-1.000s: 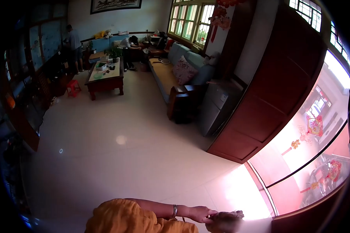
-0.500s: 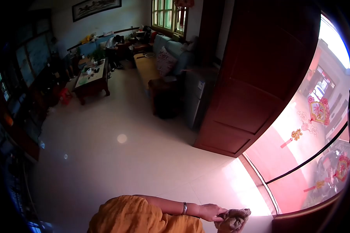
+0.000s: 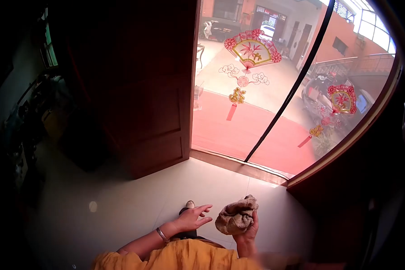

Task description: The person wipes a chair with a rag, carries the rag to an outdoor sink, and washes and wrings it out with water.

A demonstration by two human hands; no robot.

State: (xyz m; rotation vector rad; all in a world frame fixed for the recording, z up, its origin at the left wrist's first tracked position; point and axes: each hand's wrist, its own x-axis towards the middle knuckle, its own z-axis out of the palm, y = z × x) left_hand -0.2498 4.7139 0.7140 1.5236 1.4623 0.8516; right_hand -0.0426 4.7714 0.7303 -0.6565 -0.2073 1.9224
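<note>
In my right hand (image 3: 249,231) is a crumpled brown cloth (image 3: 235,217), held up in front of my body. The thumb or finger side of that hand shows along the cloth's right edge, while the other fingers are hidden behind it. My left hand (image 3: 194,218), with a bracelet (image 3: 162,235) at the wrist, is a little to the left of the cloth and apart from it. Its fingers are spread and hold nothing.
Ahead hangs a transparent door curtain (image 3: 265,112) with fan decorations and a black vertical strip. A dark red wooden door (image 3: 162,112) stands swung inward on the left. The threshold (image 3: 238,167) crosses the pale tiled floor (image 3: 144,202). Beyond is a red mat (image 3: 238,130).
My view has swung right, from the living room to the doorway. My left hand has come off the cloth, which now sits in my right hand alone.
</note>
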